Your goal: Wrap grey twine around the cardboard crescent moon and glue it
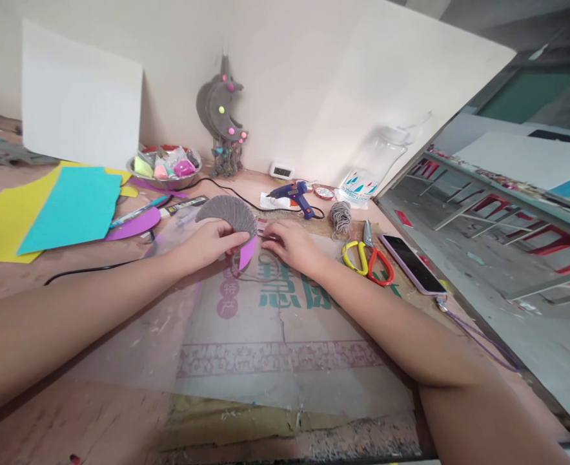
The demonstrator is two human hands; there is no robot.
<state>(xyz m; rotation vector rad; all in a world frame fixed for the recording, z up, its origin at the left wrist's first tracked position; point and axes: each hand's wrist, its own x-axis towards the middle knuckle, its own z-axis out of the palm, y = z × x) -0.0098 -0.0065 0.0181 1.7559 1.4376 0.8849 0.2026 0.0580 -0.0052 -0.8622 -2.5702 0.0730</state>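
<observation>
A crescent (229,210) wound in grey yarn, with a bare purple tip (248,254), is held in my left hand (212,244). The thumb lies across its front near the unwrapped end. My right hand (292,247) is just to the right, its thumb and fingers pinched together close to that tip. What they pinch is too small to make out. A loose loop of grey yarn (258,279) lies on the printed plastic sheet (285,361) below both hands. A ball of grey yarn (340,218) sits further right.
A blue glue gun (297,196) lies behind my hands. To the right are scissors (368,255) and a phone (413,265). Turquoise foam sheet (74,206) and a bowl of clay packets (166,166) are at left. A finished grey moon (221,110) hangs on the wall.
</observation>
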